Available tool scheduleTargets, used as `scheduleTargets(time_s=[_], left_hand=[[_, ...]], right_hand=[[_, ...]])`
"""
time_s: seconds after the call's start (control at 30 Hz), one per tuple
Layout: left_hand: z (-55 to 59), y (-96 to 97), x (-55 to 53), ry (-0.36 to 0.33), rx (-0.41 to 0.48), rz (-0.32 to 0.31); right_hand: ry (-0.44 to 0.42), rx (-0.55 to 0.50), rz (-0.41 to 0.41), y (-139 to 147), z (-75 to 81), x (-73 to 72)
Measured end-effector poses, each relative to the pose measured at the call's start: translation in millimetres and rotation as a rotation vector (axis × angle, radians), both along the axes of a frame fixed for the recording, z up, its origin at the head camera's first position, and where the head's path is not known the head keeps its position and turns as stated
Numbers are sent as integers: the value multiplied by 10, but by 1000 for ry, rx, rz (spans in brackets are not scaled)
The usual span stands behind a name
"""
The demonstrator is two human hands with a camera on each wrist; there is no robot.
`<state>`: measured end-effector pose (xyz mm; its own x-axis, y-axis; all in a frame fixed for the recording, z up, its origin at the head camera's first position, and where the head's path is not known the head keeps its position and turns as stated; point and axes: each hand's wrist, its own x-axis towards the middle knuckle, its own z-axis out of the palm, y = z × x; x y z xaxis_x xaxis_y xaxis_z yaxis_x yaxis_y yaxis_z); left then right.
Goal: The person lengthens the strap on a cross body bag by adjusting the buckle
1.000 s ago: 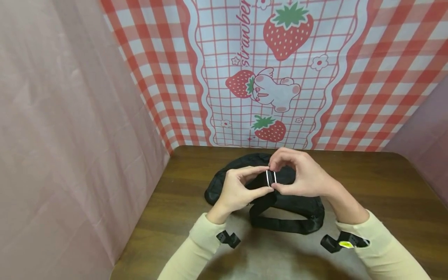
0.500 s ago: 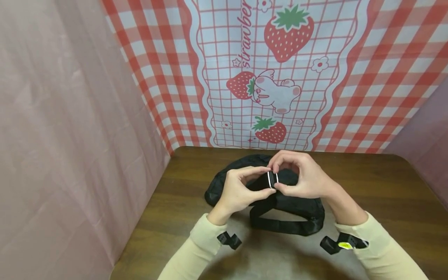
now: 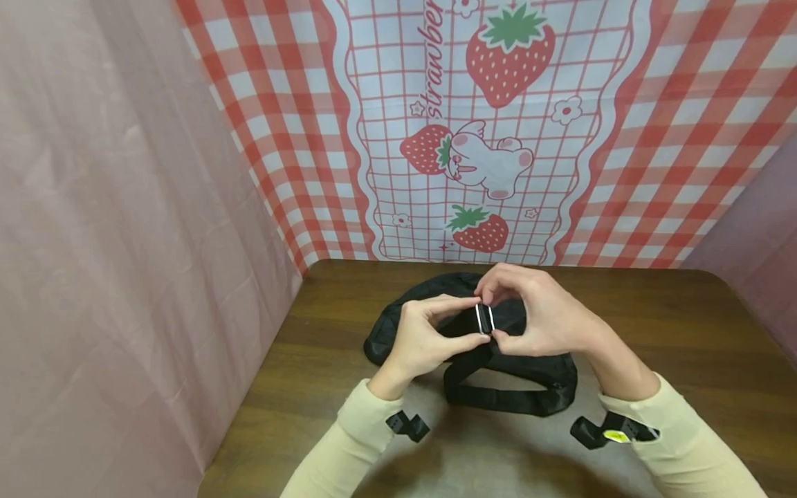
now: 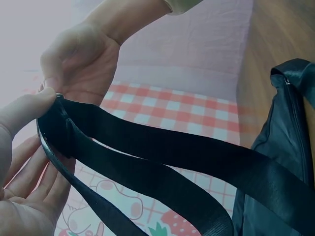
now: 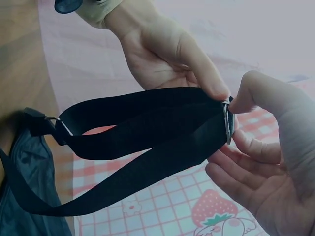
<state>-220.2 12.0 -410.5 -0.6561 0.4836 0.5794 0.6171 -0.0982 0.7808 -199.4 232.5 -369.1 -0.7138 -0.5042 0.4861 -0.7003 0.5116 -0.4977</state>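
Observation:
A metal slide buckle [image 3: 484,319] on a black webbing strap [image 4: 167,137] is held up between both hands, over a black fabric bag [image 3: 535,366]. My left hand [image 3: 423,340] pinches the buckle's top and bottom ends between thumb and fingers. From the other side, my right hand [image 3: 551,318] has its thumb and fingertips at the same ends, pinching it too. In the right wrist view the buckle [image 5: 228,123] stands upright, with several runs of strap [image 5: 113,142] trailing from it toward the bag. Fingers partly hide the buckle's ends.
The bag lies on a brown wooden table [image 3: 647,325], with a loop of strap [image 3: 498,400] at its near side. A red checked strawberry cloth [image 3: 299,124] hangs behind the table. A pale pink curtain [image 3: 124,242] hangs on the left.
The right thumb and fingers have shifted slightly around the buckle, and the thumb now sits a little lower and further right. The left hand's hold and the bag look the same.

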Motion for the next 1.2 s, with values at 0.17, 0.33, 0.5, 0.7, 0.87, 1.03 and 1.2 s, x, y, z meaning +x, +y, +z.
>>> scheduleTargets(time_s=[0.17, 0.33, 0.5, 0.7, 0.87, 1.03, 1.2], left_hand=[[-14, 33, 10, 9, -3, 3], [-45, 70, -17, -9, 5, 10], [-48, 90, -44, -36, 23, -6], [-50, 88, -58, -70, 47, -14], [-46, 67, -57, -96, 54, -32], [-22, 37, -51, -117, 54, -22], [1, 35, -48, -186, 66, -25]], right_hand=[[91, 69, -70, -40, -2, 13], [133, 49, -116, -74, -8, 17], [130, -36, -91, -76, -17, 17], [166, -192, -60, -60, -33, 4], [156, -209, -4, -38, -34, -8], [141, -200, -60, -48, -50, 0], [112, -386, -37, -73, -133, -18]])
